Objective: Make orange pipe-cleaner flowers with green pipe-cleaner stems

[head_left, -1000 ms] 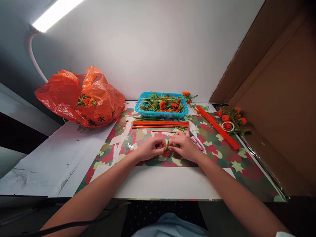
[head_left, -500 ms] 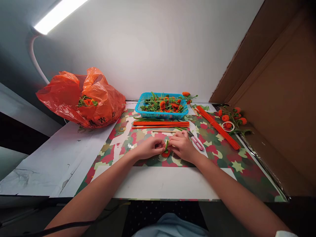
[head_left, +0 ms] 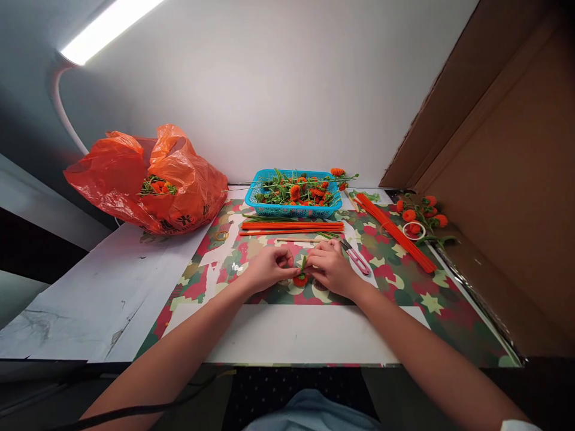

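A small orange fuzzy flower [head_left: 300, 280] with a short green stem sits low over the patterned mat, between my two hands. My right hand [head_left: 331, 267] pinches at the green part from the right with thumb and fingertips. From the left, the thumb and forefinger of my left hand [head_left: 269, 267] close on the flower's edge, the other fingers curled. Just beyond the hands lie a thin wooden stick [head_left: 296, 240], a row of orange pipe cleaners [head_left: 291, 227] and some green ones [head_left: 269, 218]. Pink-handled snips [head_left: 358, 261] rest beside my right hand.
A blue basket [head_left: 291, 211] full of orange flowers and green stems stands at the back. An orange plastic bag [head_left: 197, 179] is at left. On the right are a bundle of orange pipe cleaners [head_left: 399, 234], several finished flowers [head_left: 409, 215] and a cardboard wall [head_left: 494, 191].
My left hand has shifted slightly left, and its thumb and forefinger now meet lower, near the flower's edge. My right hand keeps nearly the same place and grip.
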Demonstrator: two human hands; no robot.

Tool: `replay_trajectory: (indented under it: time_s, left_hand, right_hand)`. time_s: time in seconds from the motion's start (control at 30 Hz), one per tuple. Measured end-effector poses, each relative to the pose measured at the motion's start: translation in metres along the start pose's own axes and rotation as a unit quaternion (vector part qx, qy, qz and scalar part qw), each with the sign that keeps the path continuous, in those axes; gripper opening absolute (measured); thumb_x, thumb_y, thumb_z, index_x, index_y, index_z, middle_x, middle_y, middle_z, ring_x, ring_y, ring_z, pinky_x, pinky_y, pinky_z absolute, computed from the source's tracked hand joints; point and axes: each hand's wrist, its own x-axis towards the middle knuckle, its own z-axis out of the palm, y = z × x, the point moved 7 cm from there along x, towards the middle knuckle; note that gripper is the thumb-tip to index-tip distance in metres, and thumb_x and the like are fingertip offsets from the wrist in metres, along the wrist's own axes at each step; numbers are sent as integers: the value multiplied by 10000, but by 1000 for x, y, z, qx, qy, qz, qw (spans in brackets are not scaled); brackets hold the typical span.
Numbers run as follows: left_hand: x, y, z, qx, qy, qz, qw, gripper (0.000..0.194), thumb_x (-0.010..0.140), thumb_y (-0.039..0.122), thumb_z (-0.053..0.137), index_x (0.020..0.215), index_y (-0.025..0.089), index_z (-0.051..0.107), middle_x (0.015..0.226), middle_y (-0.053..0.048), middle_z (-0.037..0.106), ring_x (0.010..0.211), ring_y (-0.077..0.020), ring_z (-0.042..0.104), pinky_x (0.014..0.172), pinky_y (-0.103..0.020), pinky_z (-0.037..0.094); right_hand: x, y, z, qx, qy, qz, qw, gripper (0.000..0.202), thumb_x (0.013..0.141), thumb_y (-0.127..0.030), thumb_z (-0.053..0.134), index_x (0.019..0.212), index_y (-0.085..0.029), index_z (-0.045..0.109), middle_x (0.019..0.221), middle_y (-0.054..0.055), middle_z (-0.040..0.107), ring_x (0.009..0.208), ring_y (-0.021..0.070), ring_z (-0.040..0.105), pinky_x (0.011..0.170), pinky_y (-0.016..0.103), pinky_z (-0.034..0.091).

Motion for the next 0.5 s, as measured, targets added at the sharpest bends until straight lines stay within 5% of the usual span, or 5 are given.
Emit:
replay_trajectory:
  time_s: [0.3,0.5]
  left_hand:
    - [-3,3,-3,29,39,-11,999,233,710,382,665,682,152,644,531,61,329,524,-88,295,474,-214,192]
    - [-3,2,-4,27,47,-18,998,295,685,420,677,619,147,590,531,59,343,519,-84,297,466,-208,196]
  right_hand:
    - [0,4,2,-4,20,10,1000,79,883,-198,569,881,-228,642,855,2,700,882,193,508,861,378,228]
    - [1,6,4,-10,-5,15,1000,135,888,-205,558,925,-259,676,917,13,700,904,194,502,839,378,219]
